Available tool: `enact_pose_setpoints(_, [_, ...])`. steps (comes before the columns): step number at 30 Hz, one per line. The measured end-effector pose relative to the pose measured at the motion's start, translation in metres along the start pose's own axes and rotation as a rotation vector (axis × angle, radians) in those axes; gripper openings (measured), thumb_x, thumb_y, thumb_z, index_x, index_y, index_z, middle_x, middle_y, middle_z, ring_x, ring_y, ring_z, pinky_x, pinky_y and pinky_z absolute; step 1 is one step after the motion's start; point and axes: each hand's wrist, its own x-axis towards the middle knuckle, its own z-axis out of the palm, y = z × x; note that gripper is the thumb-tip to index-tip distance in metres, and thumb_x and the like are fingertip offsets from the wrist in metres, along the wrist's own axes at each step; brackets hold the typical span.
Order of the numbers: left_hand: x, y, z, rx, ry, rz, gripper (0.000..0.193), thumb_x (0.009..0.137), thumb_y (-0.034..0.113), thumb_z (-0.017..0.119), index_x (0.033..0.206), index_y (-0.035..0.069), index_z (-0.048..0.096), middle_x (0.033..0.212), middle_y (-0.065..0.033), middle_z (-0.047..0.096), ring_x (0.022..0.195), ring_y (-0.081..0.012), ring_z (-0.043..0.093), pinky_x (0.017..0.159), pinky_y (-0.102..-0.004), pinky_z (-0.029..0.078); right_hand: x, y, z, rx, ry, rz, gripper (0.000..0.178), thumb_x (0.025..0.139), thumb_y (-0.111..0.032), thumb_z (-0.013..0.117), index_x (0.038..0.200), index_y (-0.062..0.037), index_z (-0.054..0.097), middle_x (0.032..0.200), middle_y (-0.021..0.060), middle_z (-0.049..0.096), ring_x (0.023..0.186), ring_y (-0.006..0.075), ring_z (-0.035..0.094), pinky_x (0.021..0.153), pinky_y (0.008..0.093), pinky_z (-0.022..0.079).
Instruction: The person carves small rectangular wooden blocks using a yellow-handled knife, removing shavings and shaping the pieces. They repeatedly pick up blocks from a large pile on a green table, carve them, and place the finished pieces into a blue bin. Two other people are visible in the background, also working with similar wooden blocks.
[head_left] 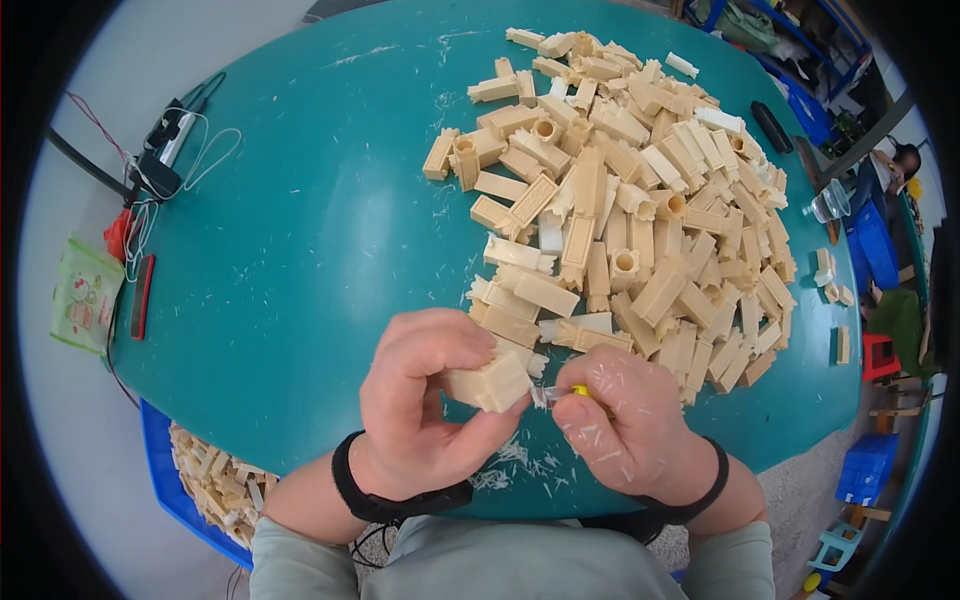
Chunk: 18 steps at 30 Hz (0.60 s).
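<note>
My left hand (412, 415) is closed around a cream rectangular plastic block (492, 383), its end tilted towards my right hand. My right hand (632, 428) grips a small knife (580, 391) whose yellow handle mostly hides in the fist. The blade points left and reaches the lower right edge of the block; whether it touches is hard to tell. Pale shavings cling to the right fingers and thumb, and more shavings (515, 465) lie on the table below. Just beyond both hands spreads a large pile of similar cream pieces (640, 260), several with round holes and jagged ends.
The green table (300, 230) has scattered slivers on it. At the left edge are a power strip (178, 140) with cables and a red-and-black bar (143, 297). A blue bin (160, 450) of pieces stands at lower left. A clear cup (830, 203) sits at the right edge.
</note>
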Motion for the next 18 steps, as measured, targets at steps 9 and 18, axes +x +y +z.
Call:
enact_pose_setpoints(9, [0.0,0.0009,-0.0015,-0.011,-0.024,0.005,0.044,0.064,-0.005,0.071,0.101,0.001,0.047,0.098,-0.0137,0.051,0.085,-0.0174,0.055,0.067,-0.0244,0.047,0.0009,-0.0013,0.0004,0.0,-0.005,-0.012,0.02,0.078,-0.019,0.066,0.076,-0.0045,0.053,0.062,0.0087,0.054,0.048,0.0239,0.052,0.042,0.0313,0.04])
enact_pose_setpoints(18, [-0.0014,-0.0004,-0.0045,-0.111,-0.07,-0.036,0.044,0.064,-0.005,0.071,0.1,0.001,0.047,0.099,-0.0138,0.051,0.084,-0.0165,0.055,0.069,-0.0248,0.047,0.0029,0.0023,0.0003,-0.07,0.019,-0.098,0.022,0.076,-0.02,0.068,0.073,-0.0059,0.051,0.058,0.007,0.049,0.046,0.0227,0.048,0.04,0.0312,0.036])
